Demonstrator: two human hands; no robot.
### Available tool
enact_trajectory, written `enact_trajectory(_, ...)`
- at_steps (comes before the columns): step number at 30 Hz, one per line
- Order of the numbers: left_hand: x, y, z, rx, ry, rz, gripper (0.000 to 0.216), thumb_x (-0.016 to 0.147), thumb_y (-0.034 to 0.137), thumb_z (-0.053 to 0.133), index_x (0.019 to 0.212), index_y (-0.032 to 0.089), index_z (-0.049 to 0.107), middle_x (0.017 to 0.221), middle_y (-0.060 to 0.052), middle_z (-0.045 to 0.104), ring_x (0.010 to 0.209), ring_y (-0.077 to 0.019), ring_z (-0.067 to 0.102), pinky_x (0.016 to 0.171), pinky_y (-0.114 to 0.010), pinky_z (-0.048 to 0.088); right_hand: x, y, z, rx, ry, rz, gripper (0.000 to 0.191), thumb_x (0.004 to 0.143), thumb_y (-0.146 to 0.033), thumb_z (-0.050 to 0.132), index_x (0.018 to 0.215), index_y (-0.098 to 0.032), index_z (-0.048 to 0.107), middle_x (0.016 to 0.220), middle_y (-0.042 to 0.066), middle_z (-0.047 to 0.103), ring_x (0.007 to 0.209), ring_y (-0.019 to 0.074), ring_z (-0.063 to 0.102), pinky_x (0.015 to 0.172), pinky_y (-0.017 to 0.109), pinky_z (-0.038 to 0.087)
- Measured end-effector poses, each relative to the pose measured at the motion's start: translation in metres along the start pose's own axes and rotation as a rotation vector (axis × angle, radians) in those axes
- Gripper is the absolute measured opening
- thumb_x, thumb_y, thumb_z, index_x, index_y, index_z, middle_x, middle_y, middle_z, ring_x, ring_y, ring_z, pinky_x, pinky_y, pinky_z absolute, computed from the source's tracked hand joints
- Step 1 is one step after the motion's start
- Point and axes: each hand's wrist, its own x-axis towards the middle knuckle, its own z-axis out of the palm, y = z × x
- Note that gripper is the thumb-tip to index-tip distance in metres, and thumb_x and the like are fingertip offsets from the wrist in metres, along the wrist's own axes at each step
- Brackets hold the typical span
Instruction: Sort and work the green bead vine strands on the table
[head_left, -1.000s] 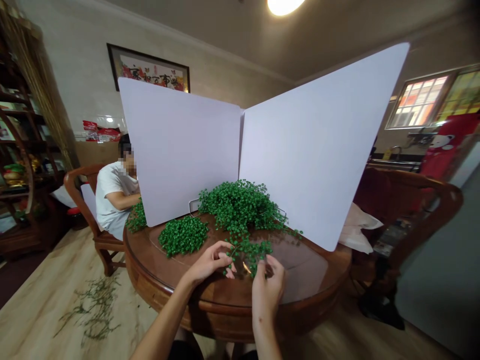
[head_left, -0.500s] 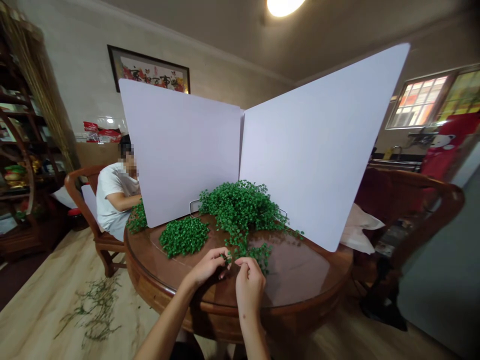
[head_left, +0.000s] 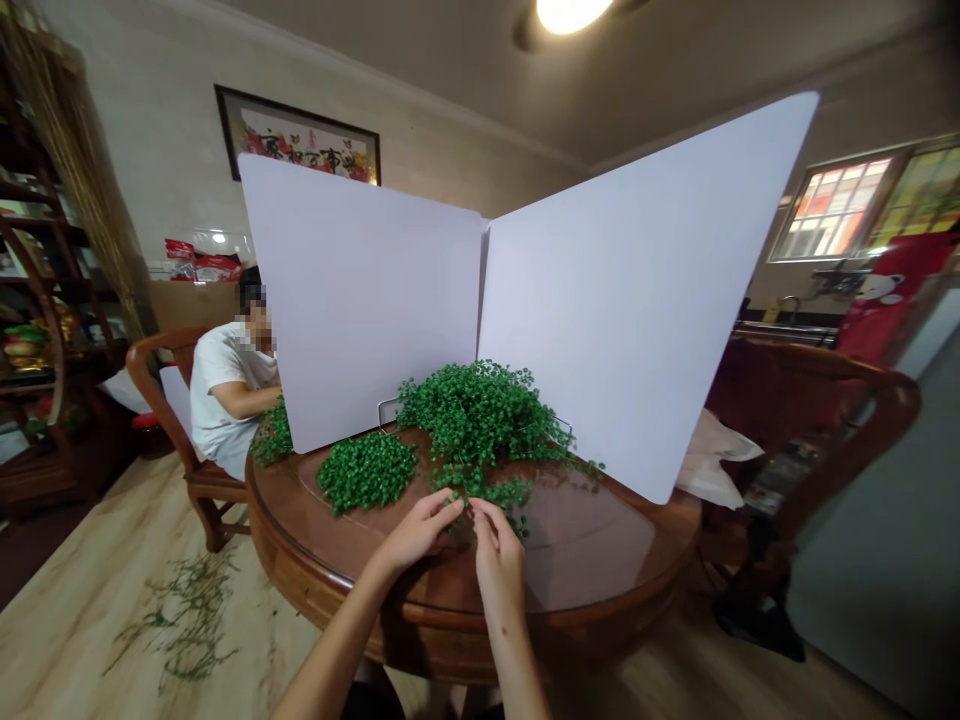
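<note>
Near the front of the round wooden table (head_left: 570, 570), my left hand (head_left: 424, 525) pinches a small green sprig (head_left: 462, 497) between thumb and fingers. Close beside it, my right hand (head_left: 501, 550) has its thumb and fingertips closed at the same sprig; the exact grip is too small to make out. Just beyond my fingers, loose green stems trail from a big heap of small-leaved greenery (head_left: 480, 405). To the left of my hands lies a lower, denser pile of green leafy heads (head_left: 366, 470).
Two tall white panels (head_left: 367, 300) stand on the table behind the heap, with thin metal wire stands at their feet. More greenery (head_left: 274, 435) lies at the left edge near a seated person (head_left: 232, 385). Bare stalks (head_left: 184, 625) are scattered on the floor. Wooden chairs flank the table.
My hands have moved slightly forward and closer together, with the fingertips now meeting at the sprig. My right hand has turned from a curled shape to extended, pinching fingers.
</note>
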Motion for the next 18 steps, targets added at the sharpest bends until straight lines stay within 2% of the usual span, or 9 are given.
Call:
enact_trajectory(3,0.000,-0.002,-0.001,0.032,-0.050,0.002,0.043,0.080,0.060,0.060,0.084,0.019,0.048,0.052,0.012,0.024,0.037,-0.0036,0.018,0.037,-0.018,0.011,-0.006,-0.005,0.001,-0.104,0.099,-0.075,0.024,0.089,-0.034,0.047,0.087,-0.018,0.065,0.083,0.009,0.071,0.075,0.0208,0.067,0.067,0.029,0.052)
enact_trajectory(5,-0.002,-0.001,-0.002,0.058,-0.069,0.005,0.040,0.082,0.057,0.059,0.084,0.018,0.050,0.051,0.011,0.025,0.038,-0.0044,0.019,0.038,-0.018,0.013,-0.011,-0.012,0.003,-0.208,0.193,-0.226,0.020,0.090,-0.028,0.045,0.082,-0.019,0.061,0.078,0.007,0.067,0.072,0.0197,0.063,0.067,0.029,0.049)
enact_trajectory(7,-0.003,0.001,-0.002,0.110,-0.067,0.056,0.038,0.084,0.054,0.059,0.083,0.016,0.054,0.054,0.009,0.033,0.044,-0.0056,0.026,0.043,-0.018,0.022,-0.011,-0.020,0.004,-0.284,0.195,-0.440,0.018,0.090,-0.022,0.045,0.085,-0.019,0.061,0.081,0.007,0.066,0.078,0.0199,0.062,0.074,0.032,0.048)
enact_trajectory(10,-0.003,0.005,-0.002,0.230,-0.046,0.200,0.035,0.085,0.047,0.059,0.082,0.013,0.061,0.070,0.002,0.052,0.064,-0.0105,0.043,0.063,-0.021,0.037,0.001,-0.029,0.003,-0.382,0.033,-0.638,0.022,0.090,-0.016,0.045,0.100,-0.019,0.064,0.097,0.009,0.067,0.096,0.0222,0.060,0.088,0.039,0.044)
enact_trajectory(12,-0.003,0.007,-0.001,0.284,-0.033,0.237,0.034,0.087,0.045,0.056,0.083,0.012,0.063,0.075,0.001,0.055,0.072,-0.0129,0.045,0.071,-0.023,0.038,0.014,-0.028,-0.002,-0.459,-0.126,-0.625,0.025,0.090,-0.016,0.046,0.105,-0.021,0.065,0.104,0.008,0.068,0.101,0.0228,0.060,0.091,0.040,0.044)
enact_trajectory(15,-0.002,0.007,0.001,0.327,0.005,0.210,0.036,0.088,0.047,0.054,0.086,0.012,0.064,0.068,0.002,0.051,0.066,-0.0122,0.041,0.066,-0.022,0.036,0.029,-0.016,-0.015,-0.497,-0.299,-0.558,0.021,0.091,-0.020,0.049,0.101,-0.022,0.067,0.100,0.006,0.070,0.096,0.0213,0.063,0.088,0.037,0.047)
enact_trajectory(18,-0.003,0.007,0.001,0.366,0.046,0.209,0.037,0.089,0.049,0.052,0.085,0.014,0.063,0.064,0.003,0.047,0.063,-0.0121,0.039,0.061,-0.021,0.034,0.031,-0.002,-0.028,-0.485,-0.291,-0.543,0.020,0.093,-0.024,0.049,0.099,-0.023,0.068,0.097,0.005,0.070,0.093,0.0205,0.064,0.085,0.034,0.049)
